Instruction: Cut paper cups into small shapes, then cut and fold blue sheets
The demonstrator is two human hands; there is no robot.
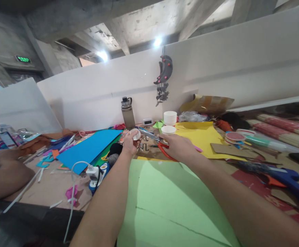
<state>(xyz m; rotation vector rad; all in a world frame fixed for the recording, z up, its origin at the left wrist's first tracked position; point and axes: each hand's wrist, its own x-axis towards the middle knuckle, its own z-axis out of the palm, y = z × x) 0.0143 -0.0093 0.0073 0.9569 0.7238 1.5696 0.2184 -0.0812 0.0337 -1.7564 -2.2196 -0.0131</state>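
My left hand point(130, 141) is closed round a small white paper cup point(137, 134), held up over the table. In my right hand point(176, 145) is a pair of scissors point(151, 135) with red handles, the blades pointing left at the cup. Whether the blades touch the cup's wall I cannot tell. Just beyond my right hand stands a white paper cup point(168, 130), with a stack of white paper cups point(170, 117) behind it. A large light green sheet point(175, 202) with a drawn dark line lies under my forearms.
Blue paper point(91, 147) lies to the left, yellow paper point(198, 135) to the right. A power strip with a white charger point(94, 173) sits beside my left forearm. A bottle point(127, 113) stands at the back. A blue glue gun point(290, 185) lies right. Another person's arm point(10, 171) rests at far left.
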